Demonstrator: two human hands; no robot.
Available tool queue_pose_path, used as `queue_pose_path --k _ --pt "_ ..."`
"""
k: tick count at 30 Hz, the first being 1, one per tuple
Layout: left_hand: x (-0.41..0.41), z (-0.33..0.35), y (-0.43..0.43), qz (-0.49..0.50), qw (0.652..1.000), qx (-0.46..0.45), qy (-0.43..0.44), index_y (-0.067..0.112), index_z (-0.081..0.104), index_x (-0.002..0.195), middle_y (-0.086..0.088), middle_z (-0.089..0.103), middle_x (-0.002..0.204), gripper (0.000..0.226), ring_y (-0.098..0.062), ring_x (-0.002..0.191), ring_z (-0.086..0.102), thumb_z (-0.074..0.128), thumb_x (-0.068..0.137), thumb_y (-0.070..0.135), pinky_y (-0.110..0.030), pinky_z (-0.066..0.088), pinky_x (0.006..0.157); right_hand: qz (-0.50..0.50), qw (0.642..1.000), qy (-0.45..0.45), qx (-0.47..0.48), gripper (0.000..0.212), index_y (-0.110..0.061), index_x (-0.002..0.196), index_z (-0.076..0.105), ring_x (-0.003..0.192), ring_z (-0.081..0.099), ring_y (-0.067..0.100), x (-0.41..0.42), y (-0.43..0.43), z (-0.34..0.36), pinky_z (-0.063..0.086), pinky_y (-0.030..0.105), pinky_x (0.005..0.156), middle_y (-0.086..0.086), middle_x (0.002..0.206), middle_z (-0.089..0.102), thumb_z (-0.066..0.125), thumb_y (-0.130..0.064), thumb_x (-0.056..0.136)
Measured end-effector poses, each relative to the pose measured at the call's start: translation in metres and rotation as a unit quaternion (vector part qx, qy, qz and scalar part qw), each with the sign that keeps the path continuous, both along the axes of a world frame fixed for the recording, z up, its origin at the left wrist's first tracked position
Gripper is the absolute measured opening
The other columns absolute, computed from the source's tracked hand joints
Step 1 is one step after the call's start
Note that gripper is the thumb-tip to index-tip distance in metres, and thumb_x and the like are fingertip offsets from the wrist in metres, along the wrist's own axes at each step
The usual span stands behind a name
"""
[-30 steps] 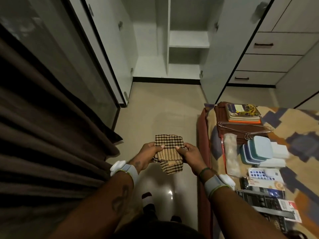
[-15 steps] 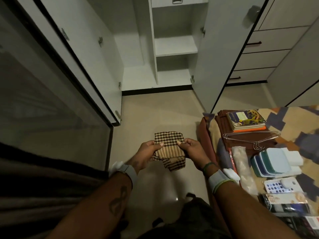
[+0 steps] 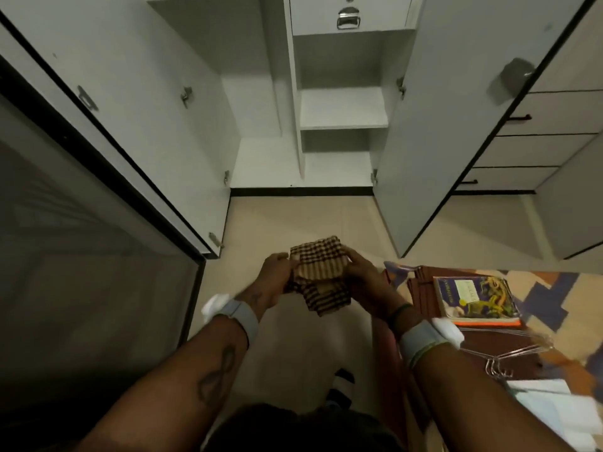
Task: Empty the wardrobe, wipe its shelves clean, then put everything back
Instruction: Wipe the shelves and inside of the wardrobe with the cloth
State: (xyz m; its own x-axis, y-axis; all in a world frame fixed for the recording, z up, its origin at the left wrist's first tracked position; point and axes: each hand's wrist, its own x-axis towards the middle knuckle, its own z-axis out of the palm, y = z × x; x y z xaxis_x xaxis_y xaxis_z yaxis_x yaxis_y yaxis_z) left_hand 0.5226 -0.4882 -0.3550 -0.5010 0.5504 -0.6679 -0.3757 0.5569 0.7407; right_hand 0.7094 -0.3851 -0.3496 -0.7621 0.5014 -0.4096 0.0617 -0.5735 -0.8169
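Standing open, white wardrobe (image 3: 342,107) meets beige floor (image 3: 300,220); patterned bedspread (image 3: 554,288) at right

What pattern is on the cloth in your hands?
The cloth is checked, tan with dark brown lines; head view.

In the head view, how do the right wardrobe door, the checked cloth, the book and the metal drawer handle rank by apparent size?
Largest: the right wardrobe door.
Next: the checked cloth and the book, about alike, so unranked.
Smallest: the metal drawer handle.
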Motion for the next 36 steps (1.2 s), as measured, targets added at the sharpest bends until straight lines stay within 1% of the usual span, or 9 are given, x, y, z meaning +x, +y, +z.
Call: queue_pose_path --k 5,9,17,20,22,26,28,31,36 --pt "-0.015 0.021 0.04 0.002 0.997 0.022 -0.069 0.027 0.067 0.124 -0.001 0.072 0.114 0.029 -0.024 0.1 0.068 0.048 0.105 0.039 -0.032 0.057 0.069 0.095 0.99 -0.008 0.105 0.082 -0.022 0.154 0.036 0.129 0.057 0.024 -0.035 0.057 0.017 0.052 0.043 0.102 0.005 0.145 0.056 0.052 0.014 0.082" --pt "-0.049 0.021 0.056 0.055 0.976 0.077 -0.197 0.012 0.067 0.113 -0.011 0.066 0.104 0.032 -0.028 0.086 0.064 0.052 0.095 0.034 -0.038 0.054 0.076 -0.008 0.993 -0.08 0.087 0.034 -0.01 0.129 0.062 0.103 0.068 0.039 -0.069 0.087 0.031 0.059 0.043 0.075 0.017 0.113 0.072 0.054 -0.001 0.097" --pt "-0.112 0.013 0.103 -0.132 0.954 0.15 -0.223 0.018 0.059 0.14 -0.014 0.058 0.137 0.096 -0.034 0.122 0.053 0.077 0.065 0.075 -0.049 0.04 0.11 0.003 0.956 -0.211 0.206 0.007 -0.019 0.096 0.074 0.069 0.071 0.025 -0.147 0.128 0.057 0.054 0.034 0.056 0.012 0.083 0.076 0.071 -0.025 0.092" --pt "-0.133 0.026 0.126 -0.205 0.939 0.167 -0.221 0.008 0.059 0.13 -0.012 0.071 0.118 0.103 -0.023 0.105 0.067 0.088 0.052 0.069 -0.033 0.055 0.087 0.094 0.951 -0.189 0.224 0.028 -0.017 0.11 0.071 0.057 0.063 0.013 -0.174 0.147 0.07 0.047 0.026 0.047 0.007 0.08 0.072 0.08 -0.029 0.086" --pt "-0.151 0.03 0.144 -0.204 0.928 0.195 -0.243 0.008 0.06 0.119 -0.009 0.076 0.1 0.096 -0.018 0.089 0.073 0.093 0.047 0.062 -0.029 0.058 0.073 0.14 0.96 -0.165 0.176 0.041 -0.014 0.126 0.064 0.07 0.068 0.014 -0.191 0.163 0.08 0.053 0.027 0.055 0.008 0.093 0.072 0.077 -0.015 0.088" --pt "-0.197 0.026 0.179 -0.126 0.926 0.194 -0.298 0.008 0.059 0.133 -0.018 0.068 0.126 0.075 -0.032 0.111 0.068 0.074 0.076 0.054 -0.046 0.058 0.087 0.126 0.986 -0.108 0.036 0.071 -0.011 0.142 0.049 0.099 0.069 0.026 -0.213 0.203 0.09 0.063 0.035 0.077 0.019 0.123 0.066 0.075 0.005 0.078" --pt "-0.219 0.024 0.194 -0.116 0.93 0.183 -0.298 0.008 0.061 0.133 -0.02 0.065 0.13 0.061 -0.036 0.116 0.065 0.062 0.09 0.052 -0.051 0.055 0.094 0.119 0.986 -0.108 0.04 0.07 -0.009 0.141 0.051 0.107 0.066 0.031 -0.221 0.223 0.091 0.058 0.041 0.091 0.023 0.13 0.063 0.072 0.011 0.078" --pt "-0.242 0.024 0.218 -0.135 0.958 0.162 -0.194 0.023 0.077 0.103 -0.01 0.073 0.112 0.014 -0.028 0.1 0.07 0.073 0.089 0.024 -0.044 0.052 0.09 0.06 0.988 -0.118 0.078 0.054 -0.006 0.133 0.06 0.102 0.067 0.028 -0.218 0.254 0.097 0.059 0.035 0.089 0.018 0.117 0.069 0.063 0.016 0.084" --pt "-0.274 0.037 0.251 -0.143 0.969 0.13 -0.157 0.008 0.069 0.118 -0.013 0.073 0.114 0.033 -0.029 0.099 0.071 0.076 0.086 0.016 -0.037 0.056 0.079 -0.104 0.987 -0.116 0.039 0.05 0.003 0.129 0.061 0.093 0.068 0.027 -0.206 0.311 0.079 0.057 0.037 0.085 0.024 0.116 0.068 0.074 -0.004 0.081"
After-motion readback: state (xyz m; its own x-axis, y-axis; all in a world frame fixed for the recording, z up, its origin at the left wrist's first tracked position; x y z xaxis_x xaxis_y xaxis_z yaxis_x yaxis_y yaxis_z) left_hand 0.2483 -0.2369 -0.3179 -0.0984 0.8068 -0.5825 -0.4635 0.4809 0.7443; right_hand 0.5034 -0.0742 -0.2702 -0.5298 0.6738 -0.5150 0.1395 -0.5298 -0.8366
